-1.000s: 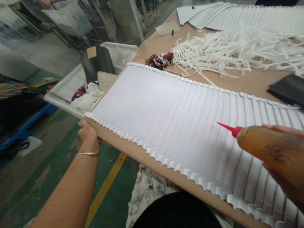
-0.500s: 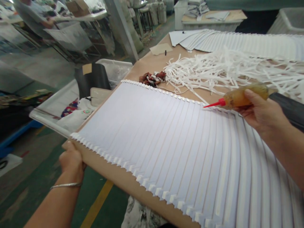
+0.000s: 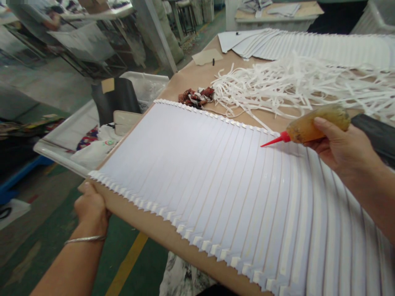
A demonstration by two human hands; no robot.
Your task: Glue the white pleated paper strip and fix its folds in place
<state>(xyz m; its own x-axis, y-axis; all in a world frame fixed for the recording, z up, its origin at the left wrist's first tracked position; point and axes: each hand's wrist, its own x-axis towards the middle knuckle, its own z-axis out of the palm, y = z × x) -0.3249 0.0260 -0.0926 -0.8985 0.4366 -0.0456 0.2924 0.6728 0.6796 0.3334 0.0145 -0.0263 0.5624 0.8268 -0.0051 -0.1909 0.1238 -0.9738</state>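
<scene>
My right hand (image 3: pixel 342 148) is wrapped around a squeeze bottle of amber glue (image 3: pixel 321 123). The bottle lies nearly level, its red pointed nozzle (image 3: pixel 274 139) aimed left and down over the far part of the white sheets. These overlapping white sheets (image 3: pixel 191 164) are fanned out in narrow steps, with folded tabs along both ends. Whether the tip touches a sheet I cannot tell. My left hand (image 3: pixel 91 203), a bangle at its wrist, grips the near left corner of the brown-covered tabletop (image 3: pixel 135 216), just by the sheets' end. Its fingertips are hidden.
Beyond the sheets lies a heap of white strips (image 3: pixel 296 86) beside a crumpled brown-red cloth (image 3: pixel 196 97). Another fan of sheets (image 3: pixel 308 47) covers the far edge. A white bin (image 3: pixel 61 139) stands left of the table. A person (image 3: pixel 37 20) works at the back left.
The glue bottle's nozzle has moved slightly nearer and left, from the far tabbed edge onto the sheets. My left hand still holds the corner. The view has shifted a little.
</scene>
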